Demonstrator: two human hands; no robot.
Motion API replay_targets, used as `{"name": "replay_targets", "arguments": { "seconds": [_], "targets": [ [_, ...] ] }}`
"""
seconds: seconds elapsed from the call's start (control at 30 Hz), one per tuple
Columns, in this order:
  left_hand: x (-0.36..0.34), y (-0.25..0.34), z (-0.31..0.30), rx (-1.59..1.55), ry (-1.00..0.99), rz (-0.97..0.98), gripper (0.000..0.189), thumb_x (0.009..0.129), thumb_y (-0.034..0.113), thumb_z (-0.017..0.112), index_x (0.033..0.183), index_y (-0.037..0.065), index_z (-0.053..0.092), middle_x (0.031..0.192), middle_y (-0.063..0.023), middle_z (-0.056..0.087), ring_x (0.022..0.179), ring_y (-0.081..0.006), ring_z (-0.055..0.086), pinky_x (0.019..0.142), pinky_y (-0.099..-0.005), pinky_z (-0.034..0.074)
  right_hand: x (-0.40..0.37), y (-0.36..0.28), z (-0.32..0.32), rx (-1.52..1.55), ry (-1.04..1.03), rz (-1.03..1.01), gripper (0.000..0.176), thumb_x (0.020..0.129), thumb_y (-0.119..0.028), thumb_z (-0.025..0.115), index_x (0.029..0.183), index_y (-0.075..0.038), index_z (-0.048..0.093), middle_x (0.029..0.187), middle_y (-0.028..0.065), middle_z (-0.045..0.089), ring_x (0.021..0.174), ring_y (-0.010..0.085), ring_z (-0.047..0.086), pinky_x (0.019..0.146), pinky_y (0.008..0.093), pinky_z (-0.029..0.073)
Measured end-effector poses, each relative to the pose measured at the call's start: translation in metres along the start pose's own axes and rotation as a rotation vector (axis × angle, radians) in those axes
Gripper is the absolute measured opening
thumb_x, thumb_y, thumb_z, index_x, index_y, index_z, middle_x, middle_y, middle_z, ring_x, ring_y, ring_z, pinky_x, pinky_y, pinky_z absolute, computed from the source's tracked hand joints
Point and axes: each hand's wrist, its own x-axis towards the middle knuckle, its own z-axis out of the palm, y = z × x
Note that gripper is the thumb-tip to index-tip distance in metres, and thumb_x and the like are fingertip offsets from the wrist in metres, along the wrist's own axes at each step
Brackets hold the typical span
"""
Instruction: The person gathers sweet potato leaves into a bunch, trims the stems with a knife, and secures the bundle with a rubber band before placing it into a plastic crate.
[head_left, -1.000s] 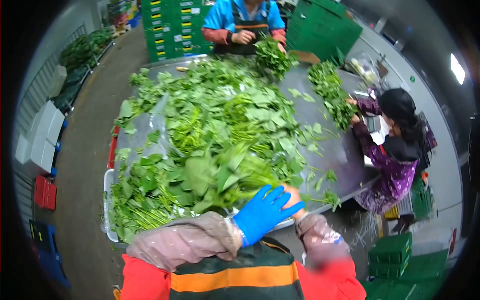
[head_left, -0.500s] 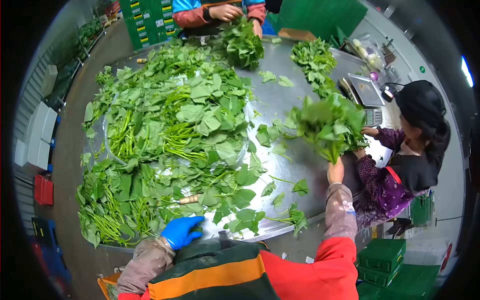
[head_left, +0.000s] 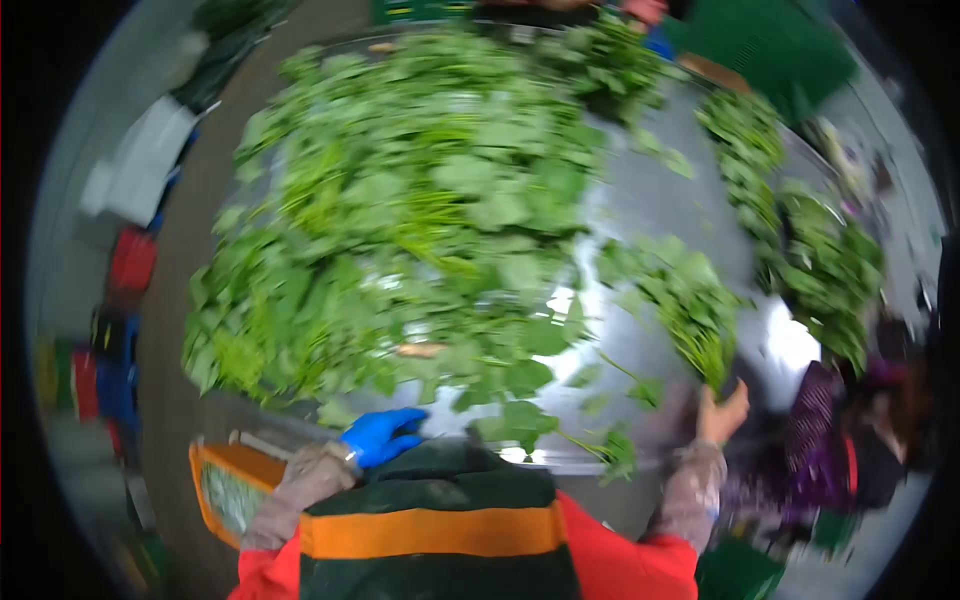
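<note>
My left hand [head_left: 380, 437], in a blue glove, is at the table's near edge with its fingers apart and nothing in them. Bare, my right hand [head_left: 722, 412] is at the gathered stem ends of a bunch of leafy greens [head_left: 695, 305], its fingers about the stems. The bunch's leaves point away from me, low over the metal table; blur hides whether they touch it. A wide pile of leafy greens [head_left: 430, 200] covers the left and middle of the table. A few loose sprigs [head_left: 525, 425] lie between my hands.
The bare metal tabletop [head_left: 665, 190] shows right of the pile. A co-worker in purple sleeves [head_left: 815, 420] is at the right, beside another bunch [head_left: 825, 270]. More greens [head_left: 745, 150] lie along the far right. An orange-rimmed crate [head_left: 215, 495] stands left of me.
My right hand has drawn the bunch down and nearer, away from the co-worker's bunch. The view has turned, shifting the table. My left hand stays at the near edge, open.
</note>
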Motion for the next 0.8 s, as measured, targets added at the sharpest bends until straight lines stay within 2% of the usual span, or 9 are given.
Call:
{"name": "replay_targets", "arguments": {
  "seconds": [0.1,0.2,0.33,0.4,0.5,0.6,0.63,0.73,0.8],
  "targets": [
    [-0.001,-0.032,0.006,0.027,0.085,0.054,0.042,0.084,0.032,0.056,0.121,0.013,0.05,0.105,-0.0132,0.061,0.094,-0.028,0.06,0.082,-0.0362,0.047,-0.012,-0.013,0.031,0.602,-0.051,0.159,0.038,0.081,-0.007,0.062,0.115,0.002,0.046,0.101,0.0078,0.052,0.09,0.0158,0.049,0.078,0.0274,0.041],
    [-0.018,-0.047,-0.014,0.027,0.234,0.049,0.037,0.083,0.031,0.057,0.114,0.011,0.055,0.105,-0.0136,0.061,0.092,-0.0297,0.06,0.08,-0.0369,0.047,-0.036,-0.12,0.033,0.851,-0.237,-0.017,0.026,0.084,-0.007,0.057,0.108,0.001,0.051,0.095,0.006,0.054,0.083,0.0134,0.051,0.074,0.026,0.043],
    [-0.061,-0.073,-0.056,-0.312,0.557,-0.116,0.029,0.079,0.024,0.064,0.103,0.008,0.061,0.085,-0.0114,0.065,0.077,-0.02,0.064,0.071,-0.0301,0.049,-0.123,-0.332,-0.005,1.269,-1.012,0.206,0.018,0.087,-0.008,0.053,0.101,0.003,0.054,0.087,0.0093,0.059,0.072,0.0158,0.058,0.068,0.0269,0.048],
    [-0.079,-0.112,-0.075,-0.292,0.721,-0.163,0.024,0.077,0.024,0.066,0.094,0.007,0.065,0.075,-0.0066,0.064,0.065,-0.0119,0.059,0.063,-0.0264,0.048,-0.172,-0.405,-0.004,1.276,-1.378,0.071,0.017,0.087,-0.007,0.052,0.101,0.003,0.055,0.09,0.012,0.061,0.073,0.0176,0.06,0.069,0.0275,0.049],
    [-0.114,-0.158,-0.115,-0.452,0.959,-0.274,0.02,0.077,0.024,0.067,0.085,0.007,0.064,0.068,-0.0053,0.062,0.06,-0.0114,0.056,0.058,-0.0267,0.046,-0.24,-0.497,-0.001,1.282,-1.615,-0.114,0.018,0.088,-0.007,0.051,0.102,0.004,0.055,0.09,0.0111,0.062,0.077,0.0164,0.061,0.069,0.0265,0.049],
    [-0.144,-0.202,-0.162,-0.235,0.942,-0.415,0.022,0.078,0.026,0.066,0.077,0.005,0.063,0.06,-0.0035,0.059,0.054,-0.011,0.055,0.051,-0.0264,0.044,-0.283,-0.565,0.012,1.211,-1.655,-0.206,0.019,0.088,-0.007,0.05,0.102,0.005,0.055,0.092,0.0099,0.061,0.081,0.0153,0.061,0.069,0.0251,0.049],
    [-0.143,-0.224,-0.167,-0.386,0.895,-0.367,0.023,0.079,0.027,0.065,0.076,0.004,0.063,0.06,-0.0038,0.059,0.053,-0.0111,0.056,0.05,-0.0258,0.044,-0.294,-0.582,0.022,1.154,-1.61,-0.153,0.018,0.088,-0.008,0.052,0.099,0.005,0.057,0.088,0.0077,0.062,0.075,0.0132,0.061,0.063,0.0242,0.049],
    [-0.14,-0.245,-0.177,-0.9,0.69,-0.299,0.027,0.082,0.029,0.062,0.077,0.003,0.063,0.061,-0.0051,0.06,0.051,-0.0113,0.057,0.043,-0.024,0.045,-0.314,-0.628,0.041,0.714,-1.156,-0.666,0.026,0.082,-0.026,0.061,0.083,0.0,0.062,0.058,0.0131,0.058,0.052,0.0209,0.059,0.052,0.0322,0.046],
    [-0.128,-0.244,-0.175,-0.988,0.653,-0.24,0.023,0.083,0.025,0.061,0.085,0.002,0.062,0.064,-0.0061,0.061,0.051,-0.0121,0.057,0.041,-0.0242,0.045,-0.326,-0.65,0.039,0.537,-1.033,-0.851,0.035,0.078,-0.037,0.063,0.074,-0.002,0.061,0.057,0.0185,0.057,0.055,0.0317,0.059,0.054,0.0387,0.046]
  ]
}}
